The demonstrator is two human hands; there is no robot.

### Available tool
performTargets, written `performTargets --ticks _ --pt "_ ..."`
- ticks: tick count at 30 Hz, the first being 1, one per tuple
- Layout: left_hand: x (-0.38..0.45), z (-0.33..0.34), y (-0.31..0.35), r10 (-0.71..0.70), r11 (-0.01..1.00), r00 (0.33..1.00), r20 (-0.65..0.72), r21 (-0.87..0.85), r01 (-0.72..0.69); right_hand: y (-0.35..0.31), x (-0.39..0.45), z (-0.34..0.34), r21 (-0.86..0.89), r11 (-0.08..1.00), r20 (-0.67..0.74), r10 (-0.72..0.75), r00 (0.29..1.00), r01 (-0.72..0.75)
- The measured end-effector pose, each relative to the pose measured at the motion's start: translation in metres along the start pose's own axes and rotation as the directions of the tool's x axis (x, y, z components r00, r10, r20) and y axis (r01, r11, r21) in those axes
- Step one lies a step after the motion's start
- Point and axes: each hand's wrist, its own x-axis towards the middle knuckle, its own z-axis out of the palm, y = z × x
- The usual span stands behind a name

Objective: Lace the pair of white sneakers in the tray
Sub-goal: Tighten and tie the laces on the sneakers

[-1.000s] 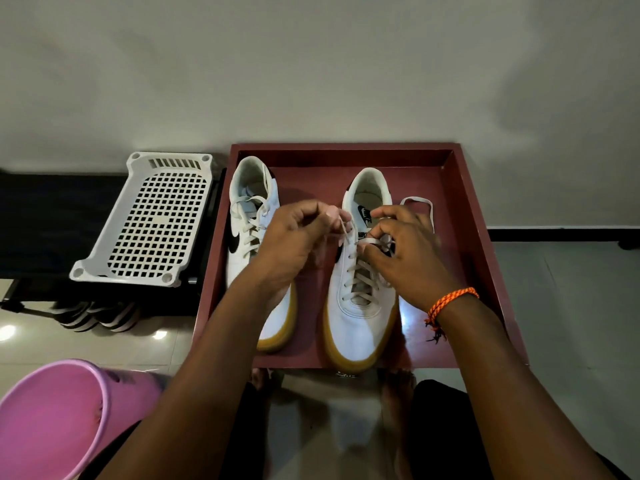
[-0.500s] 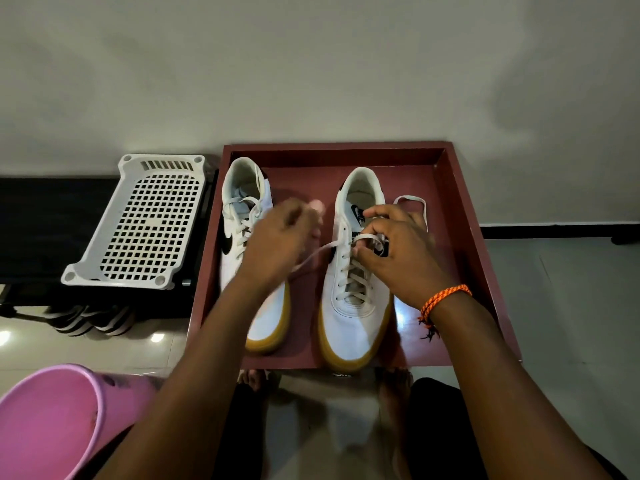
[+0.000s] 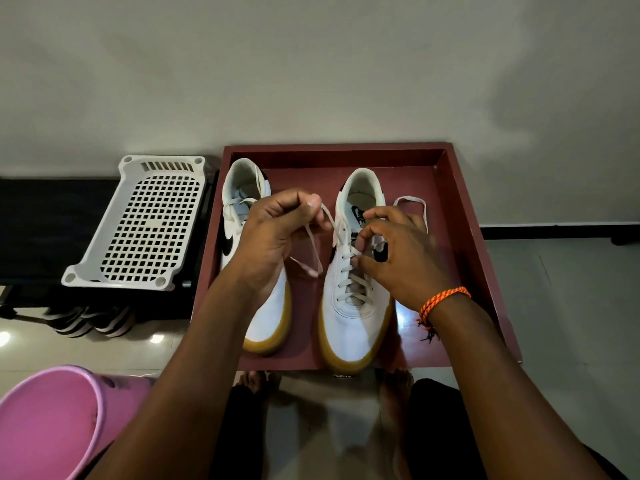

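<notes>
In the dark red tray [image 3: 464, 258] on the floor, two white sneakers sit side by side, toes toward the person. The left hand [image 3: 273, 233] hovers above the left sneaker [image 3: 266, 313], fingers curled, thumb and forefinger pinching a white lace [image 3: 329, 220] that runs across to the right sneaker [image 3: 349, 323]; the loose lace end dangles between the shoes. The right hand [image 3: 398, 258], an orange bracelet [image 3: 443, 299] on its wrist, is over the upper eyelets of the right sneaker, fingertips pinched at the lace there. A loop of lace lies just beyond that hand. Left of the tray sits a white basket [image 3: 145, 223]; a pink bucket [image 3: 52, 420] is nearer, lower left.
</notes>
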Motion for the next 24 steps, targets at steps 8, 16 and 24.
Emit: performTargets --ticks 8,16,24 --pt "-0.006 0.006 0.006 -0.012 0.988 0.990 0.137 -0.151 0.033 -0.017 -0.005 0.016 0.053 0.987 -0.222 -0.135 0.966 0.151" --pt "-0.003 0.017 0.001 -0.010 0.988 0.992 0.124 0.156 -0.009 -0.027 -0.011 0.021 0.090 0.957 -0.477 -0.202 0.855 0.276" --pt "-0.002 0.026 0.001 0.030 0.985 0.999 0.045 0.171 -0.037 -0.011 0.002 -0.014 0.454 0.820 -0.690 0.077 0.719 0.347"
